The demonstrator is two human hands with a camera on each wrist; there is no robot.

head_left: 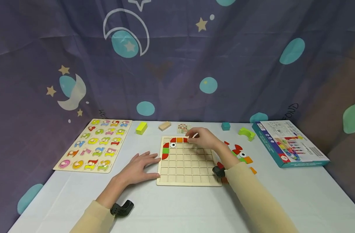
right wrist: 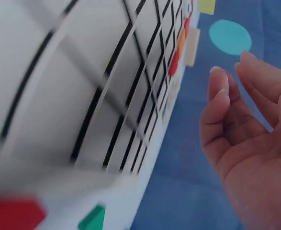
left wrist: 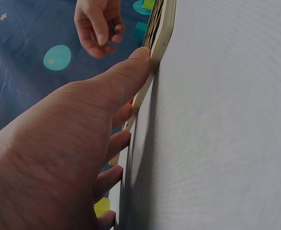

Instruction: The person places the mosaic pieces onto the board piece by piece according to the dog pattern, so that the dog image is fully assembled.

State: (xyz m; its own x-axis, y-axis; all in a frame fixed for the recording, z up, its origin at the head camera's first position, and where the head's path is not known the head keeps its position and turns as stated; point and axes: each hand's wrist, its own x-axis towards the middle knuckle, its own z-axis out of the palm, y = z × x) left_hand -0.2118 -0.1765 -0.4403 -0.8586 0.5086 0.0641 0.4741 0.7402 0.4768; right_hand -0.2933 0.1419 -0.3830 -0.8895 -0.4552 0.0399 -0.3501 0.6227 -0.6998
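Note:
A square wooden grid board (head_left: 186,170) lies on the white table. Red rounded pieces, an orange square (head_left: 179,140), a green square (head_left: 165,150) and a white eye piece (head_left: 173,145) fill cells near its upper left corner. My left hand (head_left: 139,167) rests at the board's left side, fingers spread; in the left wrist view its thumb (left wrist: 126,76) touches the board's edge. Over the top row hovers my right hand (head_left: 206,138), beside a red piece (head_left: 186,140). Its fingers (right wrist: 216,112) are loosely bent with nothing between them in the right wrist view.
Loose colored pieces (head_left: 238,147) lie right of the board, partly behind my right forearm. A number puzzle (head_left: 91,145) is at left, a box (head_left: 292,142) at right. Along the back are a yellow-green block (head_left: 141,128), a wooden block (head_left: 165,126), a picture card (head_left: 182,128), a teal block (head_left: 225,126) and a green arch (head_left: 246,133).

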